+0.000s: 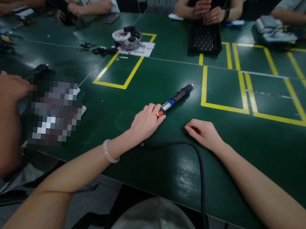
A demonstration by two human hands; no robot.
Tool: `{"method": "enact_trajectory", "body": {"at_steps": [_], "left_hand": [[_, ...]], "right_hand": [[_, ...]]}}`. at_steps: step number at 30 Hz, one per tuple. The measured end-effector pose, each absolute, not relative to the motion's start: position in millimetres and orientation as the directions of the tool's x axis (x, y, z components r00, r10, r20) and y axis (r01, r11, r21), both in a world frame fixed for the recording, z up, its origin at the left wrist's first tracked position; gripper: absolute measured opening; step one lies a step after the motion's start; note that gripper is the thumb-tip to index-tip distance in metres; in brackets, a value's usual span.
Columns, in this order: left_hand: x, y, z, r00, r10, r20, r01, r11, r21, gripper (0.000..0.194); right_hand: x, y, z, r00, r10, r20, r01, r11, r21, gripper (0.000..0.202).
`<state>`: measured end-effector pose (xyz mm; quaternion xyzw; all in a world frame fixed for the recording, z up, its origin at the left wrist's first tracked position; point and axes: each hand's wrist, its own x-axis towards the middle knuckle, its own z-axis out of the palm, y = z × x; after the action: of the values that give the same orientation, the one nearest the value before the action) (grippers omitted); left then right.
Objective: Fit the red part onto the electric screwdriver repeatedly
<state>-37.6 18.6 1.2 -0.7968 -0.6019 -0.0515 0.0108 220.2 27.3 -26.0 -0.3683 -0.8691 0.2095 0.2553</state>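
My left hand (146, 123), with a pale bangle at the wrist, is wrapped round the rear end of a black electric screwdriver (176, 98) that has a silver and blue band and an orange part. The tool lies on the green table, its tip pointing away and to the right. A black cable (200, 159) runs from under my left wrist across the table and over the front edge. My right hand (201, 132) rests on the table to the right of the tool, fingers curled together, with nothing visible in them.
Yellow tape (224, 108) marks rectangles on the table. Across it are a black tray (205, 40), a white roll (121, 36) on a paper, and several people's hands. At the left, another person's arm (0, 124) reaches in beside a blurred-out item (57, 113).
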Motion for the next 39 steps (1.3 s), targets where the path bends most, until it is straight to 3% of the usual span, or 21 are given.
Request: {"method": "enact_trajectory", "body": {"at_steps": [3,8,12,17,20,23,26,31,39], "left_hand": [[-15.4,11.2,-0.7,0.368,0.924,0.101,0.928,-0.372,0.032,0.038],[10.8,4.4,-0.9,0.482,0.872,0.091,0.873,-0.486,0.035,0.049],[15.6,2.6,-0.8,0.503,0.860,0.085,0.859,-0.509,0.058,0.051],[9.8,2.9,0.2,0.520,0.850,0.084,0.845,-0.526,0.092,0.063],[6.6,4.3,0.5,0.535,0.842,0.076,0.834,-0.540,0.113,0.073],[4.5,6.4,-0.6,0.547,0.835,0.066,0.825,-0.550,0.129,0.081],[3.5,7.5,-2.3,0.557,0.827,0.073,0.817,-0.562,0.131,0.088],[3.8,7.4,-2.3,0.561,0.825,0.073,0.814,-0.566,0.130,0.089],[6.1,5.2,0.5,0.555,0.829,0.072,0.821,-0.559,0.115,0.080]], "right_hand": [[219.0,25.3,-25.1,-0.558,0.774,0.300,0.523,0.608,-0.598,0.015],[215.4,19.9,-22.7,-0.542,0.784,0.304,0.453,0.577,-0.680,0.033],[211.4,17.2,-20.5,-0.544,0.776,0.318,0.412,0.578,-0.704,0.019],[208.7,18.9,-19.9,-0.456,0.864,0.212,0.189,0.327,-0.926,0.017],[210.2,19.6,-20.9,-0.486,0.857,0.172,0.147,0.274,-0.950,0.018],[213.1,18.3,-21.0,-0.545,0.804,0.238,0.255,0.429,-0.867,0.011],[216.1,16.9,-19.8,-0.638,0.701,0.319,0.373,0.644,-0.667,0.005],[220.8,17.4,-15.8,-0.763,0.546,0.346,0.415,0.824,-0.385,0.022],[222.3,17.6,-14.2,-0.757,0.511,0.407,0.424,0.858,-0.290,0.029]]}}
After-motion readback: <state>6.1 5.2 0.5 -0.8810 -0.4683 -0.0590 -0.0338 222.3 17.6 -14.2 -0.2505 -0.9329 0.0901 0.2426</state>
